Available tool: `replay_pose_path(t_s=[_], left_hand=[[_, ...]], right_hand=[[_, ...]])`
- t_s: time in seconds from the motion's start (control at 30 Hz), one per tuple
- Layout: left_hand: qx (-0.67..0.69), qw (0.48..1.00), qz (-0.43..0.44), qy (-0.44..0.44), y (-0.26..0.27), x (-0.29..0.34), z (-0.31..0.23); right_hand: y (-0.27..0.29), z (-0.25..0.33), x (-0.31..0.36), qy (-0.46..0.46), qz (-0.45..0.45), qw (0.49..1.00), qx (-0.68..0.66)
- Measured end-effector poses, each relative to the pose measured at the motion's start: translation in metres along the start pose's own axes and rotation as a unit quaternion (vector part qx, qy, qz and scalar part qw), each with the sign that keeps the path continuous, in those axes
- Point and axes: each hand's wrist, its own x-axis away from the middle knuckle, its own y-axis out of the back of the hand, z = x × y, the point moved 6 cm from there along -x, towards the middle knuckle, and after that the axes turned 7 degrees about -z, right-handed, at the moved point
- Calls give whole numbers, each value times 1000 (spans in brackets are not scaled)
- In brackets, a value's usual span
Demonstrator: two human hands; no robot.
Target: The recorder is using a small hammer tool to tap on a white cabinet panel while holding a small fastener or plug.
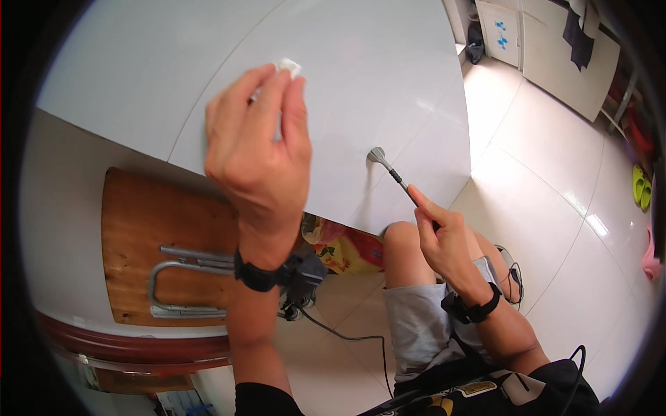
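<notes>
My left hand (260, 132) is over the white glossy tabletop (333, 118), its fingertips pinching a small white piece (288, 67) that looks like crumpled tissue. Most of that piece is hidden behind the fingers. Lower and to the right, my right hand (444, 236) is closed round the handle of a slim dark rod with a flared grey, fan-shaped head (377, 155). The head points away from me over the table's right part. I cannot tell whether it touches the surface.
A folded wooden table with metal legs (166, 243) leans at the left. Patterned cloth (350, 249) shows below the table edge. A black cable (354, 338) hangs near my lap. Across the tiled floor (548, 152) are green slippers (641, 187) and a white cabinet (499, 35).
</notes>
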Motion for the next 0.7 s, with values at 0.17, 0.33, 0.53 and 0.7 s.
replay_pose_path(t_s=[0.17,0.33,0.53,0.7], left_hand=[[7,999,51,-1,-13,8,-12],[73,982,171,18,-9,80,-37],[121,965,174,156,12,153,-61],[69,949,144,271,55,196,-75]], right_hand=[[8,2,1,6,-6,1000,-6],[10,19,1,31,-13,999,-23],[0,94,-57,175,-64,977,-101],[-13,87,-49,160,-8,984,-73]])
